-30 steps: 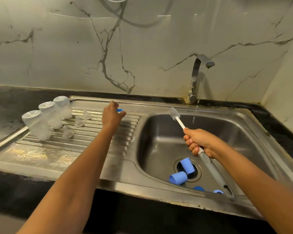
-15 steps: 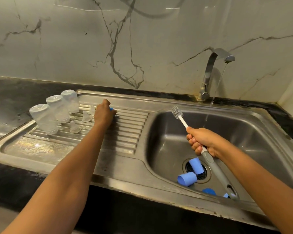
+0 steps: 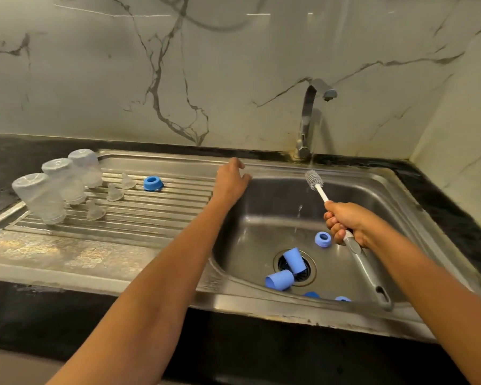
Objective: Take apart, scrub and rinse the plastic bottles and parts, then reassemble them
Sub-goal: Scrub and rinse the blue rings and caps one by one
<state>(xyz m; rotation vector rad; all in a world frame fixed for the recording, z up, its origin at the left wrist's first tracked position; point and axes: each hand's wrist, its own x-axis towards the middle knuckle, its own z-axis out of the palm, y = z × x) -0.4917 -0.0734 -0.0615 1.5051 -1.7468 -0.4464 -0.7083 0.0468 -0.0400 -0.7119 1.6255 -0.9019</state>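
1. Blue plastic collar ring (image 3: pixel 152 183): pinched by left hand (image 3: pixel 231 180) half a second before, lay released on ribbed steel drainboard (image 3: pixel 156 215), just right of three clear silicone teats (image 3: pixel 114 191).
2. Left hand: had travelled right, away from that ring, to the ridge between drainboard and steel sink basin (image 3: pixel 261 218); held nothing.
3. Seen from the back, with wrist straight and forearm stretched forward; fingers relaxed and bent slightly downward, thumb out toward the basin. Contact with the steel could not be told.
4. Right hand (image 3: pixel 345 222): kept its place over the basin, wrapped tight round white-and-grey bottle brush (image 3: pixel 313 179) where white stem met grey handle. Held bristle head up and back, close to the thin water stream from chrome tap (image 3: pixel 306 120); handle end sloped down toward the near rim.
5. Three clear plastic bottles (image 3: pixel 59 184): stood mouth-down in a row at the drainboard's left end, as before.
6. Inside the basin: two blue plastic caps (image 3: pixel 279 279) on their sides at the drain, touching each other; second blue ring (image 3: pixel 322 239) on the basin floor just beside the right hand's knuckles, newly in sight; two more blue pieces (image 3: pixel 311 294) half hidden behind the near rim.
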